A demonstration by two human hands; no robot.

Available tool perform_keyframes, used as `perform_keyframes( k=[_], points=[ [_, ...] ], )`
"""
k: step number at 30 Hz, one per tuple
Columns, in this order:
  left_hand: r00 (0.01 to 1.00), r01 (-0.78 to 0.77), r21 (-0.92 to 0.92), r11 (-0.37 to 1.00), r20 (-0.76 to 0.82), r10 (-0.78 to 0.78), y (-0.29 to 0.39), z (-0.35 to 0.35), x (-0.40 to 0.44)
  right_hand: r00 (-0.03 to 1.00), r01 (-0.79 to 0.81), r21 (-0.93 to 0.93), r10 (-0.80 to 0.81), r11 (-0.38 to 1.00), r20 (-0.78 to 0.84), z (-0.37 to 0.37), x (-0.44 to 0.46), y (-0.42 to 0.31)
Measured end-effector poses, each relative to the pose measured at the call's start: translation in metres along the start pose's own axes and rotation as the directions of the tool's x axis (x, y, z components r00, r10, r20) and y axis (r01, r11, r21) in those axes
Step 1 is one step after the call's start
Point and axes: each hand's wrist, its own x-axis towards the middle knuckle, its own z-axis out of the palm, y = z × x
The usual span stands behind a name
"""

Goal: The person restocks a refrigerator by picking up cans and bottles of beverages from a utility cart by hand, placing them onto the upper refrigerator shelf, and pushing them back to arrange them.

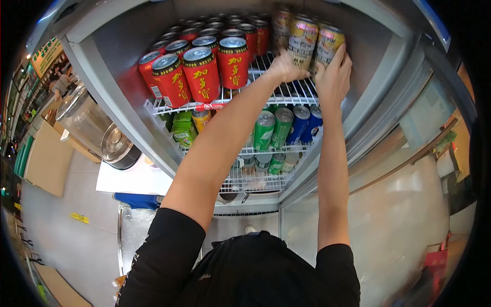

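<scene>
On the top shelf of an open drinks fridge, both my hands are among tall yellow-and-white drink cans. My right hand is wrapped round the right-hand can, fingers along its right side. Slightly blurred, my left hand grips the lower part of the middle can, its thumb across the front; its other fingers are partly hidden. A further similar can stands behind, smeared. Rows of red cans with yellow characters fill the shelf's left side, beside my left forearm.
The white wire top shelf sits above a shelf with green cans, blue cans and green cartons. The fridge door stands open at right. A clear dispenser is on a white counter at left.
</scene>
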Motion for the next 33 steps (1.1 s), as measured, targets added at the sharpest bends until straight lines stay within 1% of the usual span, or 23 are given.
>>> perform_keyframes(
  k=[2, 5, 8, 9, 11, 13, 14, 15, 16, 17, 18, 19, 20, 22, 23, 24, 25, 27, 28, 29, 30, 32, 33],
  points=[
    [0.997, 0.065, 0.023, 0.998, 0.030, -0.065, 0.012, -0.005, -0.006, 1.000, -0.002, 0.011, 0.002, 1.000, 0.009, 0.004, 0.001, 0.005],
    [0.990, 0.124, 0.145, 0.982, 0.049, -0.132, 0.018, -0.002, -0.005, 0.995, 0.051, -0.035, -0.054, 0.998, -0.084, 0.012, 0.002, 0.010],
    [0.989, 0.085, 0.161, 0.983, 0.110, -0.103, 0.020, -0.001, -0.002, 0.978, 0.106, -0.038, -0.111, 0.994, -0.175, 0.006, 0.003, 0.010],
    [0.992, 0.081, 0.209, 0.975, 0.078, -0.099, 0.021, 0.002, -0.005, 0.970, 0.130, -0.054, -0.138, 0.990, -0.199, 0.004, -0.001, 0.010],
    [0.996, 0.083, 0.305, 0.949, 0.003, -0.088, 0.028, 0.002, -0.021, 0.976, 0.128, 0.052, -0.117, 0.990, -0.182, 0.001, -0.008, 0.009],
    [0.968, -0.221, 0.176, 0.959, -0.077, 0.238, 0.036, -0.009, -0.069, 0.974, 0.178, 0.149, -0.153, 0.973, -0.165, -0.004, -0.018, 0.009],
    [0.902, -0.368, 0.201, 0.908, -0.161, 0.401, 0.053, -0.021, -0.109, 0.974, 0.145, 0.235, -0.097, 0.961, -0.206, 0.002, -0.028, 0.013],
    [0.854, -0.397, 0.189, 0.898, -0.282, 0.437, 0.055, -0.022, -0.147, 0.980, 0.128, 0.304, -0.075, 0.944, -0.182, -0.007, -0.036, 0.007],
    [0.910, -0.378, -0.010, 0.926, -0.187, 0.370, 0.064, -0.038, -0.187, 0.987, 0.108, 0.385, -0.053, 0.917, -0.150, -0.019, -0.049, 0.000],
    [0.922, -0.371, 0.049, 0.928, -0.101, 0.374, 0.054, -0.044, -0.221, 0.988, 0.031, 0.382, 0.030, 0.924, -0.152, -0.024, -0.066, -0.005],
    [0.932, -0.362, -0.107, 0.926, -0.012, 0.363, 0.044, -0.055, -0.256, 0.985, 0.016, 0.491, 0.071, 0.871, -0.157, -0.032, -0.083, -0.012],
    [0.970, -0.220, -0.205, 0.954, 0.056, 0.236, 0.031, -0.062, -0.290, 0.981, -0.027, 0.567, 0.130, 0.823, -0.141, -0.036, -0.102, -0.015],
    [0.986, -0.065, -0.315, 0.947, 0.124, 0.109, 0.015, -0.065, -0.324, 0.949, -0.203, 0.740, 0.316, 0.642, -0.013, -0.054, -0.120, -0.040],
    [0.961, 0.153, -0.200, 0.968, 0.259, -0.099, -0.038, -0.067, -0.390, 0.948, -0.272, 0.801, 0.292, 0.532, 0.128, -0.069, -0.160, -0.061],
    [0.935, 0.298, -0.167, 0.940, 0.249, -0.253, -0.068, -0.064, -0.428, 0.949, -0.306, 0.816, 0.223, 0.491, 0.222, -0.070, -0.180, -0.066],
    [0.885, 0.439, -0.142, 0.887, 0.240, -0.399, -0.095, -0.062, -0.468, 0.939, -0.342, 0.824, 0.150, 0.451, 0.308, -0.069, -0.202, -0.071],
    [0.773, 0.634, -0.175, 0.754, 0.191, -0.605, -0.110, -0.064, -0.506, 0.922, -0.376, 0.834, 0.077, 0.404, 0.379, -0.067, -0.222, -0.078],
    [0.591, 0.793, -0.166, 0.586, -0.023, -0.807, -0.139, -0.059, -0.581, 0.839, -0.464, 0.793, -0.093, 0.394, 0.537, -0.065, -0.254, -0.089],
    [0.556, 0.803, -0.207, 0.558, -0.074, -0.828, -0.157, -0.058, -0.620, 0.782, -0.496, 0.772, -0.181, 0.398, 0.596, -0.063, -0.268, -0.095],
    [0.418, 0.831, -0.366, 0.418, -0.084, -0.904, -0.164, -0.060, -0.656, 0.735, -0.477, 0.768, -0.286, 0.426, 0.615, -0.066, -0.280, -0.099],
    [0.353, 0.865, -0.289, 0.410, -0.228, -0.907, -0.163, -0.062, -0.691, 0.688, -0.445, 0.773, -0.380, 0.453, 0.619, -0.069, -0.290, -0.104],
    [0.090, 0.932, -0.284, 0.223, -0.416, -0.905, -0.157, -0.071, -0.752, 0.631, -0.325, 0.820, -0.538, 0.471, 0.559, -0.077, -0.302, -0.117],
    [0.009, 0.937, -0.295, 0.188, -0.517, -0.856, -0.167, -0.072, -0.794, 0.600, -0.304, 0.838, -0.592, 0.453, 0.538, -0.078, -0.308, -0.121]
  ],
)
